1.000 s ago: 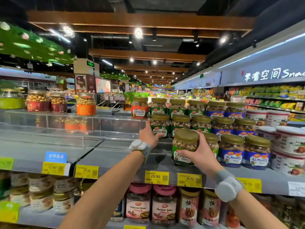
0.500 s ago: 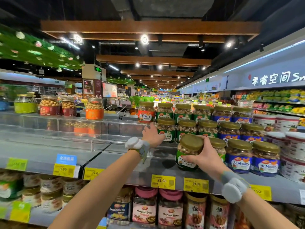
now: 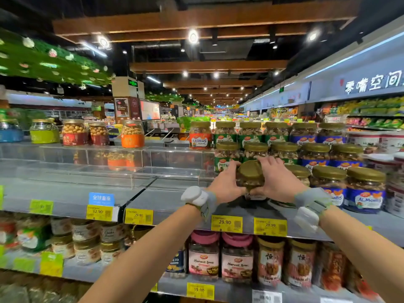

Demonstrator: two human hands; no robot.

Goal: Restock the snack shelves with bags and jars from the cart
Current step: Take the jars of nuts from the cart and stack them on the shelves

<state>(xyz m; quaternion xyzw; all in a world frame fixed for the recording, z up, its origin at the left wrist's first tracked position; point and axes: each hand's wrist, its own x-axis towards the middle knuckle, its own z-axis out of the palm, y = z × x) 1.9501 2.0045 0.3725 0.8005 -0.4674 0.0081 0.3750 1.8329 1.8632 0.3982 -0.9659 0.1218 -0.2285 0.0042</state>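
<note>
Far left, an orange-labelled jar [image 3: 132, 134] stands with others on a clear plastic riser [image 3: 109, 171] at the back of the grey upper shelf [image 3: 166, 200], whose front edge carries yellow price tags [image 3: 226, 223]. At centre the left hand [image 3: 226, 184] grips one side of a green-lidded nut jar [image 3: 251, 176], which is tilted lid toward the camera over the shelf front, just before the pistachio jars [image 3: 226, 156]; whether its base touches the shelf cannot be told. The right hand [image 3: 277, 180] grips the opposite side, with blue-labelled almond jars [image 3: 365, 189] in rows just to the right.
</note>
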